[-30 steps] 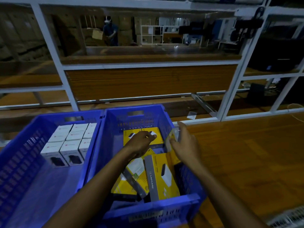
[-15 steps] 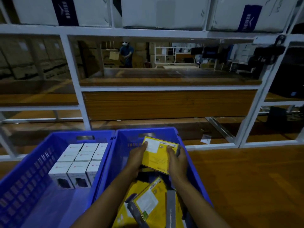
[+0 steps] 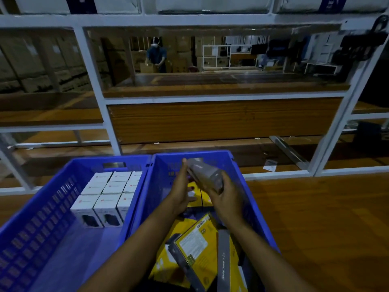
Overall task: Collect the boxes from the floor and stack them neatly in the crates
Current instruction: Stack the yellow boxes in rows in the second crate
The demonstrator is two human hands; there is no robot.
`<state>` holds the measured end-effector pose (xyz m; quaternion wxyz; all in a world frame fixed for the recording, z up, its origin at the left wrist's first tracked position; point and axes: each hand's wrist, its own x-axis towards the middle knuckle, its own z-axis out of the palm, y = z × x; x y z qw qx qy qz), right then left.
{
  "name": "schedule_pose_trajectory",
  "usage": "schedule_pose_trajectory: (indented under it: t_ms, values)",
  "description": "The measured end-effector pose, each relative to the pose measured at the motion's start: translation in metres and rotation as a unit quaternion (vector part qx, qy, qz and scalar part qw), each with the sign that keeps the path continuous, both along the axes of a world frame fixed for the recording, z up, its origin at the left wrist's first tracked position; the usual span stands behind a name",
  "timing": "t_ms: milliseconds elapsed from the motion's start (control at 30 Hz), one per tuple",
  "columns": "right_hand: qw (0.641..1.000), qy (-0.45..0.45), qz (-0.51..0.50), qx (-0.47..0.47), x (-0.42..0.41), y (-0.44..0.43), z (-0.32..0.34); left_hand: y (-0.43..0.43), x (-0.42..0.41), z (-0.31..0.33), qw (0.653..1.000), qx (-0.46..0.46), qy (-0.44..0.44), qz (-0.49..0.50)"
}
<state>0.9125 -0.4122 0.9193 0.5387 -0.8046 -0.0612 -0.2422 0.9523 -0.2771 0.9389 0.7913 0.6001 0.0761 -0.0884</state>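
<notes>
Two blue crates stand side by side on the wooden floor. The left crate (image 3: 42,207) holds several white boxes (image 3: 107,192) packed upright in neat rows. The right crate (image 3: 248,186) holds several yellow and grey boxes (image 3: 195,245) lying in a loose heap. Above that crate's far end, my right hand (image 3: 227,199) grips one box (image 3: 205,174) turned so that its grey side faces me. My left hand (image 3: 182,190) has straight fingers lying flat against the box's left end.
A white metal rack (image 3: 92,81) with wooden shelves rises just behind the crates. Large white cartons (image 3: 210,3) sit on its top shelf. A person (image 3: 156,54) stands far off beyond the rack. Wooden floor (image 3: 315,218) stretches to the right.
The yellow box that both hands held face-up has been turned so its grey side shows. My left hand has shifted from holding its edge to lying flat against its end.
</notes>
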Motion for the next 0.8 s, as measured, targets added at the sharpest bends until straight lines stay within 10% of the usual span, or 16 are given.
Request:
schedule_pose_trajectory:
  t_ms: [100, 267, 467, 800]
  values:
    - [0.982, -0.093, -0.007, -0.167, 0.004, -0.002, -0.003, 0.011, -0.001, 0.008, 0.974, -0.210, 0.050, -0.066]
    - [0.987, -0.009, 0.016, -0.158, -0.003, -0.002, 0.001, 0.017, 0.009, 0.004, 0.971, -0.233, 0.056, -0.006]
    - [0.978, 0.128, 0.019, 0.164, 0.007, -0.013, -0.007, 0.017, 0.014, -0.004, 0.972, -0.234, 0.007, 0.028]
    - [0.810, 0.291, 0.136, 0.490, 0.015, -0.013, 0.008, 0.009, 0.002, 0.006, 0.955, -0.296, -0.006, 0.003]
